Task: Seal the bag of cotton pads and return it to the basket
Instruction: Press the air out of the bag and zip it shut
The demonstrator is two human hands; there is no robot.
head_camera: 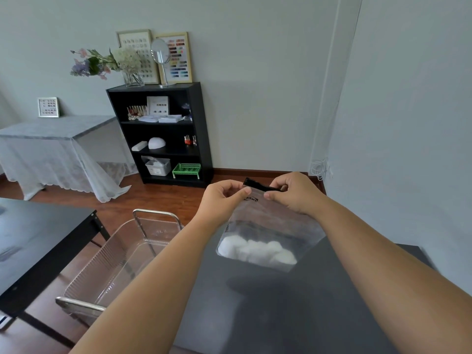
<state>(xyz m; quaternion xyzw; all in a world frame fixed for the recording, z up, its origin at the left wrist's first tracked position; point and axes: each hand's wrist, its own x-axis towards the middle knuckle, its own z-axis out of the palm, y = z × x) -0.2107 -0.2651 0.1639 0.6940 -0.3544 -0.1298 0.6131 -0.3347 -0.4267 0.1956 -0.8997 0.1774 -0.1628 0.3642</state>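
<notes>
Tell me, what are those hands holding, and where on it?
Both the left hand and right hand pinch the clear bag of cotton pads at its black top strip.

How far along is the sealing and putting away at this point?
Done: the clear bag is picked up, its cotton pads settled at the bottom. In hand: the left hand and right hand pinch its black zip strip; whether it is sealed I cannot tell. Left: putting it in the clear basket.

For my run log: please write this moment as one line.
step: sealing | left hand: pinching bag top | right hand: pinching black zip strip | basket: beside, bag not in
</notes>
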